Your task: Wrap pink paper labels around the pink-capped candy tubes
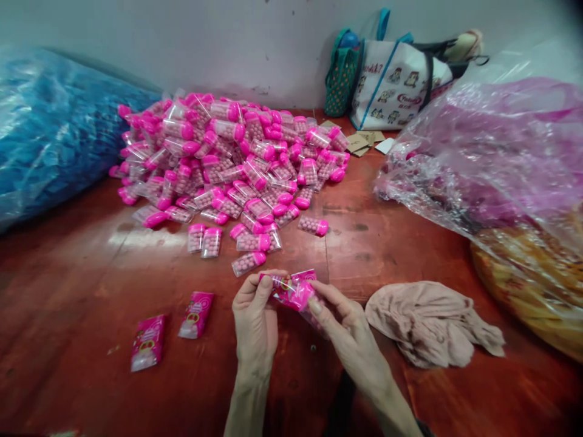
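Note:
Both my hands meet low in the middle of the view, over a reddish-brown wooden surface. My left hand and my right hand both pinch a small pink container with a pink printed wrapper around it. Two wrapped pink packets lie flat to the left of my hands. Behind, a big heap of clear candy containers with pink caps covers the surface; a few loose ones lie just beyond my fingers.
A crumpled beige cloth lies right of my hands. A large clear bag of pink items and a bag with yellow contents fill the right side. A blue plastic sack sits at left. Tote bags lean on the wall.

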`<move>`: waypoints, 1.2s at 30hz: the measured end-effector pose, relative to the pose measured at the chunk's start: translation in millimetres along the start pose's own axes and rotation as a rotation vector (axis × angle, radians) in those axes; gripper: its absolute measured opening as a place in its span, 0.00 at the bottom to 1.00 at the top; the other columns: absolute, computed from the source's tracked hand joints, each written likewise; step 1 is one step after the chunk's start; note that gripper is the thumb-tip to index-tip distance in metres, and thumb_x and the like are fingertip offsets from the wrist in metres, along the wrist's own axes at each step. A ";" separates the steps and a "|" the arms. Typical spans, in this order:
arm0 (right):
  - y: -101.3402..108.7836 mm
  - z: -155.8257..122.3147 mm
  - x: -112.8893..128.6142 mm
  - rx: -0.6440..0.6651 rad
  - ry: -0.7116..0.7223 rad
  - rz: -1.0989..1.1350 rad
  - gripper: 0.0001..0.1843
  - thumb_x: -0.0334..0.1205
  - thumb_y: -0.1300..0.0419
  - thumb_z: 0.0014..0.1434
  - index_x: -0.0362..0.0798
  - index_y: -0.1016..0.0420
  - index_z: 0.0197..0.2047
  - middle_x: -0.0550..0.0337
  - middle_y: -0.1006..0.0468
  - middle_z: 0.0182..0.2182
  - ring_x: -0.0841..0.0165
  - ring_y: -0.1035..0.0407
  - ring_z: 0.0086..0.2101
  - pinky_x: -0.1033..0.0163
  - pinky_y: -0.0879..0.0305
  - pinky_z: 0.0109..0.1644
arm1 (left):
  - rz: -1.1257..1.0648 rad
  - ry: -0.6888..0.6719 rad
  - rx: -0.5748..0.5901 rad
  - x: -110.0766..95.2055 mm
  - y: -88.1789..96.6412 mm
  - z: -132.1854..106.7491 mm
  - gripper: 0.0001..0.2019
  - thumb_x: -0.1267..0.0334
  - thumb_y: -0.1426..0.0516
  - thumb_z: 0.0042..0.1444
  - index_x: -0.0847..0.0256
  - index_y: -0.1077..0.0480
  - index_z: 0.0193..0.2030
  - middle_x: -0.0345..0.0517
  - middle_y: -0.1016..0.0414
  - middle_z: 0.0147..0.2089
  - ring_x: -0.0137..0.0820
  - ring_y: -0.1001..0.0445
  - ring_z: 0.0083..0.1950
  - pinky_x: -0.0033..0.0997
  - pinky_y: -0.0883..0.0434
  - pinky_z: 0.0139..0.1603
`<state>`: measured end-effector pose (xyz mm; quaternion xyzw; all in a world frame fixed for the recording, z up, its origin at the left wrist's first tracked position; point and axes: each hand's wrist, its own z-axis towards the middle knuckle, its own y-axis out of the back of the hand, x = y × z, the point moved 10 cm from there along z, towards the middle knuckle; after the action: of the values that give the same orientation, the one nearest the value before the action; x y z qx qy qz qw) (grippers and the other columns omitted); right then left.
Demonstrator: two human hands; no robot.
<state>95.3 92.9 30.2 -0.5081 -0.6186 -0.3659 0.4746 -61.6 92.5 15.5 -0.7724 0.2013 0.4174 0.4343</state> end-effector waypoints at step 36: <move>0.6 7.4 10.9 -0.081 0.100 -0.083 0.09 0.42 0.38 0.53 0.46 0.25 0.36 0.65 0.28 0.26 0.74 0.39 0.25 0.70 0.42 0.28 | -0.177 0.498 0.224 55.6 -25.7 -21.7 0.12 0.60 0.40 0.49 0.66 0.25 0.37 0.53 0.23 0.40 0.39 0.25 0.41 0.40 0.29 0.45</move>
<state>94.0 103.0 38.5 -0.4820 -0.5993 -0.4348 0.4685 -2.4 91.1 -11.2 -0.8128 0.2782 0.1505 0.4892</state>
